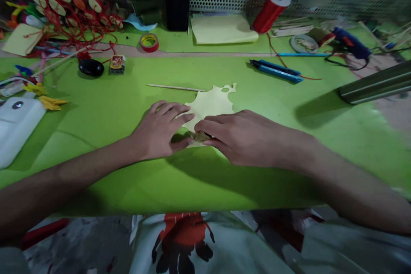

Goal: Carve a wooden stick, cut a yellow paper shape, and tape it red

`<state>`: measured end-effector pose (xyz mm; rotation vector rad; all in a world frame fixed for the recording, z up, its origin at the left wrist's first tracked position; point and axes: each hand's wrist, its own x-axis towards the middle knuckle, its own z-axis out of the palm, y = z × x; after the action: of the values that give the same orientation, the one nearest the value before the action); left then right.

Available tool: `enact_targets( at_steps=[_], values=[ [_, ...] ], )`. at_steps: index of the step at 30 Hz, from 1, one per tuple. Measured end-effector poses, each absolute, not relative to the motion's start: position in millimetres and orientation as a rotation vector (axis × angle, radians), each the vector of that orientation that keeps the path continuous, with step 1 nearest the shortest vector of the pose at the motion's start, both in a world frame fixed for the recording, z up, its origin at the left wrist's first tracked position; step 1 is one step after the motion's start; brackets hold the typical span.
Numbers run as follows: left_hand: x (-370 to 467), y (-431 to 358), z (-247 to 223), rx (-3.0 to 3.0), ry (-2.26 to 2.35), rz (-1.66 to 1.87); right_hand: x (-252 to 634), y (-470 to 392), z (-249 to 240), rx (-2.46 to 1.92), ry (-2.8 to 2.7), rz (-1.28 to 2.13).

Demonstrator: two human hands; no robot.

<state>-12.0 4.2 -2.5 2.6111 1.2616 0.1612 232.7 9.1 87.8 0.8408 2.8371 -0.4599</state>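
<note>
A pale yellow sheet of paper (pixel 212 102) with scalloped, cut-out edges lies flat on the green tabletop. My left hand (pixel 163 130) rests at its left side, fingers spread, with the fingertips on or near the paper's edge. My right hand (pixel 240 135) is closed over the lower part of the sheet, pinching a small brownish round piece (pixel 201 137). Something dark shows between those fingers, but I cannot make out what it is. A thin wooden stick (pixel 175 87) lies just behind the paper, its right end touching or close to it.
Behind are blue cutter-like tools (pixel 278 70), yellow tape (pixel 149 43), a red spool (pixel 269 13), a paper stack (pixel 223 29) and a glue gun (pixel 349 45). A metal cylinder (pixel 375 81) stands right; a white device (pixel 19 128) and black mouse-like object (pixel 91 68) are left.
</note>
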Motion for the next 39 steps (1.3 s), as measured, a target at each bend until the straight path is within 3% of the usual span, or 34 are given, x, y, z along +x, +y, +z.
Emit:
enact_targets(
  at_steps=[14,21,27,39],
  values=[
    [-16,6,-11,2.635,1.239,0.291,233,10,86,0.854,2.847,-0.470],
    [-19,3,-4,2.715,1.001,0.591,234,10,86,0.858,2.841,-0.534],
    [-19,4,-4,2.845,0.703,0.530,233,12,89,0.849,2.798,-0.573],
    [-18,4,-1,2.758,0.782,0.416,233,11,92,0.842,2.820,-0.520]
  ],
)
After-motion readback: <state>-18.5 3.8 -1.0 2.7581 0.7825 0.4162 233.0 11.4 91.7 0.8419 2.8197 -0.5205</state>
